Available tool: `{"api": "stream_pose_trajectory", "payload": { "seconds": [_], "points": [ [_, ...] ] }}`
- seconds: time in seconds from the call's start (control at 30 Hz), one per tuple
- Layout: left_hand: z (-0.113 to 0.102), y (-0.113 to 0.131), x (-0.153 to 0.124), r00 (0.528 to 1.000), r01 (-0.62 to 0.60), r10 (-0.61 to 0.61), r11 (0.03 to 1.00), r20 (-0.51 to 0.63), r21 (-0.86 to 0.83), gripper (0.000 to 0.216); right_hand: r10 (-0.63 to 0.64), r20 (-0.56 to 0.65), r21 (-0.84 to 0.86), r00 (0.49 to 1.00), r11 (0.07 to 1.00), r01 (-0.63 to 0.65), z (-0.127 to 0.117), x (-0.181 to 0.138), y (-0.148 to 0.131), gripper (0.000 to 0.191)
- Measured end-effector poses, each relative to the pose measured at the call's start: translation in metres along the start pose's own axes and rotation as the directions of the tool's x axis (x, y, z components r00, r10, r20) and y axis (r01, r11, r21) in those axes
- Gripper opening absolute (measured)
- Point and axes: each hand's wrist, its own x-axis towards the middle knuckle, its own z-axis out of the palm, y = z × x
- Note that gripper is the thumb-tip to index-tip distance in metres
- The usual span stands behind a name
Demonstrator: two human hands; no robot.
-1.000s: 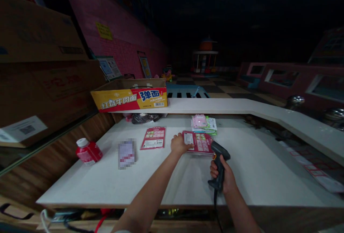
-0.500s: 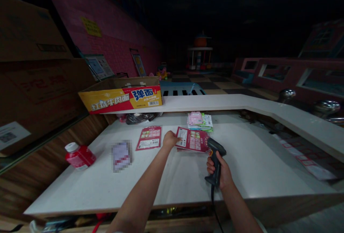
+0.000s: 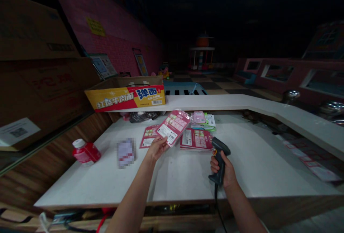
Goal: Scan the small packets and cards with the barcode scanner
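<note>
My left hand (image 3: 158, 148) pinches the lower edge of a flat red-and-white package (image 3: 174, 125), lifted and tilted with its printed, barcoded side up. Partly hidden beneath it, another red package (image 3: 147, 138) lies on the white counter. To the right rests a stack of similar red packages (image 3: 196, 139). My right hand (image 3: 224, 168) is wrapped around the handle of a black barcode scanner (image 3: 219, 159), its head pointing left near the stack. The scanner's cord hangs down over the counter's front edge.
Pink and green packets (image 3: 203, 121) are piled behind the stack. A red bottle (image 3: 86, 152) and a blurred-out pale item (image 3: 126, 153) stand at left. A noodle carton (image 3: 129, 95) sits on the raised ledge (image 3: 215, 102). Large cardboard boxes (image 3: 40, 82) rise at far left.
My left hand has lifted the top red package off the stack and carried it left, over the single package. My right hand still holds the scanner in nearly the same place.
</note>
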Motion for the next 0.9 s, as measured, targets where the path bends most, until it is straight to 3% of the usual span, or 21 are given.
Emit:
{"api": "stream_pose_trajectory", "payload": {
  "seconds": [0.17, 0.33, 0.43, 0.57, 0.73, 0.9],
  "points": [
    [-0.013, -0.027, -0.004, 0.958, -0.242, 0.223, 0.966, -0.179, -0.088, 0.035, 0.029, -0.018, -0.077, 0.999, 0.997, -0.03, -0.001, -0.001, 0.002, 0.036],
    [-0.017, -0.043, 0.001, 0.898, -0.398, 0.37, 0.914, -0.237, -0.081, 0.043, 0.027, -0.072, -0.221, 0.997, 0.974, -0.043, 0.011, -0.004, 0.007, 0.039],
    [-0.018, -0.049, 0.002, 0.881, -0.431, 0.402, 0.9, -0.248, -0.071, 0.052, 0.022, -0.101, -0.402, 0.995, 0.914, -0.061, 0.034, -0.007, 0.02, 0.045],
    [-0.019, -0.054, 0.001, 0.871, -0.465, 0.439, 0.881, -0.22, -0.085, 0.06, -0.011, -0.104, -0.648, 0.994, 0.759, -0.06, 0.078, -0.011, 0.045, 0.048],
    [-0.017, -0.058, -0.002, 0.873, -0.465, 0.449, 0.884, -0.189, -0.048, 0.066, -0.061, -0.045, -0.733, 0.997, 0.68, 0.008, 0.114, -0.009, 0.066, 0.049],
    [-0.016, -0.058, -0.002, 0.884, -0.448, 0.432, 0.892, -0.18, -0.057, 0.062, -0.056, -0.028, -0.769, 0.998, 0.639, 0.014, 0.12, -0.004, 0.067, 0.049]
  ]
}}
